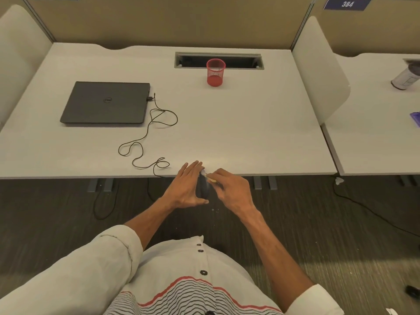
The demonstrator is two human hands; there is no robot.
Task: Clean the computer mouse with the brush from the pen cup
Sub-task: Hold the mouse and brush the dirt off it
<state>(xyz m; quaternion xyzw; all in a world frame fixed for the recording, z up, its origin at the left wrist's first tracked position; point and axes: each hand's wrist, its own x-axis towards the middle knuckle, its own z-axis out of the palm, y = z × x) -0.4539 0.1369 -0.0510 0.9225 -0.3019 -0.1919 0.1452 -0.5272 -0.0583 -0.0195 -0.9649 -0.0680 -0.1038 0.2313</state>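
Where the beige partition wall closes off the back of the cubicle, a wide white desk runs out toward the viewer, and dark striped carpet covers the floor below its front edge. Pale curved side panels stand at the left and right ends of the desk. Beyond the right panel lies a neighbouring desk, and a blue number plate hangs on the partition above it.

A closed dark laptop lies flat on the left half of the desk. A thin black cord is plugged into its right side and loops loosely across the surface toward the front edge. A long cable slot is cut into the desk near the back, and a red mesh pen cup stands upright just in front of it, well apart from the laptop.

The person, in a light shirt with rolled sleeves, keeps both hands at the desk's front edge. The left hand holds the dark mouse on its side between outstretched fingers and the thumb beneath, mostly out over the carpet. The right hand pinches a small pale-handled brush, whose tip touches the far end of the mouse. A few white specks dot the carpet below the hands.
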